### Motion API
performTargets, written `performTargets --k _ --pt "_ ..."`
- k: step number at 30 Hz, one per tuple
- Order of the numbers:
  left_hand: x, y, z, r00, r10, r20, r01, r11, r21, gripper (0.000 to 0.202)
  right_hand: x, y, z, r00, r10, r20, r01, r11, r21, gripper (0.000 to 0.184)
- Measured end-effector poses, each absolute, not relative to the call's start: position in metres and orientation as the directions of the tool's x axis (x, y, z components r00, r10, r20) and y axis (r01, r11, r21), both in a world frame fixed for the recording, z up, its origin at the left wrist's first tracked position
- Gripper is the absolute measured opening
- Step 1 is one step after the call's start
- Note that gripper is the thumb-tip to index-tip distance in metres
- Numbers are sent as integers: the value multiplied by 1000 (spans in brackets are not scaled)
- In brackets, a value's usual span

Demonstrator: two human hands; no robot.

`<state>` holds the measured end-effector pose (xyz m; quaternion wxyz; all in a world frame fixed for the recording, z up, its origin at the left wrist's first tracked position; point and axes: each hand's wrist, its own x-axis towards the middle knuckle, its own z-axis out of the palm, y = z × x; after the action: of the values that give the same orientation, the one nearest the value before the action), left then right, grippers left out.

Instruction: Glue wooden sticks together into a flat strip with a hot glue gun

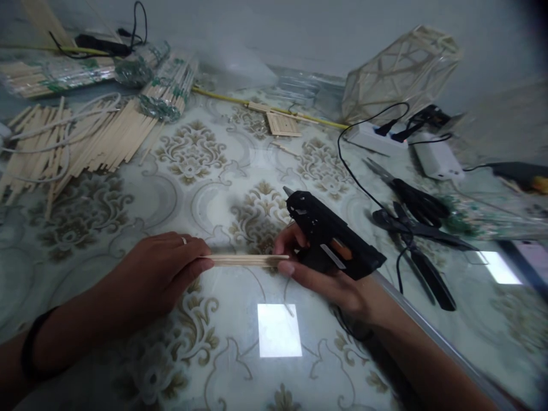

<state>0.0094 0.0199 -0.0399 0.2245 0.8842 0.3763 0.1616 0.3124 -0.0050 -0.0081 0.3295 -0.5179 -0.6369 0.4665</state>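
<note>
A few thin wooden sticks, pressed side by side into a narrow strip, span the gap between my hands just above the patterned tablecloth. Their left end is pinched between the thumb and fingers of my left hand. At the other end, the thumb and fingertips of my right hand grip the strip too. That same hand also holds a black hot glue gun with an orange trigger, its nozzle pointing up and left, away from the sticks. My right palm is partly hidden behind the gun.
Loose wooden sticks and bagged bundles lie at the left. A small stick panel is farther back. Scissors, pliers and a power strip are at right, before a geometric stick frame. A black cord trails nearby.
</note>
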Motion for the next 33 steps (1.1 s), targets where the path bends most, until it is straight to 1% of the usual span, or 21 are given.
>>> performTargets --k 4,7,13,16,20,26,29,33 --pt "8 21 -37 673 736 72 607 -605 515 34 317 -7 -11 -208 978 6 332 76 -940 19" --pt "7 20 -38 665 745 63 617 -594 516 33 319 -7 -12 -214 977 -4 348 73 -934 20" --pt "6 18 -42 657 748 93 607 -598 523 33 316 -5 -9 -264 961 -79 336 15 -942 24" --pt "6 17 -42 655 751 79 616 -593 519 32 315 -4 -9 -267 960 -82 318 7 -948 27" --pt "8 18 -38 662 745 78 611 -598 518 34 316 -5 -12 -260 963 -66 296 15 -955 27" --pt "7 19 -38 633 774 34 633 -542 553 35 322 -5 -16 -220 975 -45 291 22 -956 25" --pt "6 18 -38 633 774 -14 652 -523 549 35 322 -3 -15 -246 969 -27 303 50 -952 24" --pt "4 18 -36 621 783 -19 643 -496 584 36 320 0 -14 -278 961 -6 251 67 -966 27"
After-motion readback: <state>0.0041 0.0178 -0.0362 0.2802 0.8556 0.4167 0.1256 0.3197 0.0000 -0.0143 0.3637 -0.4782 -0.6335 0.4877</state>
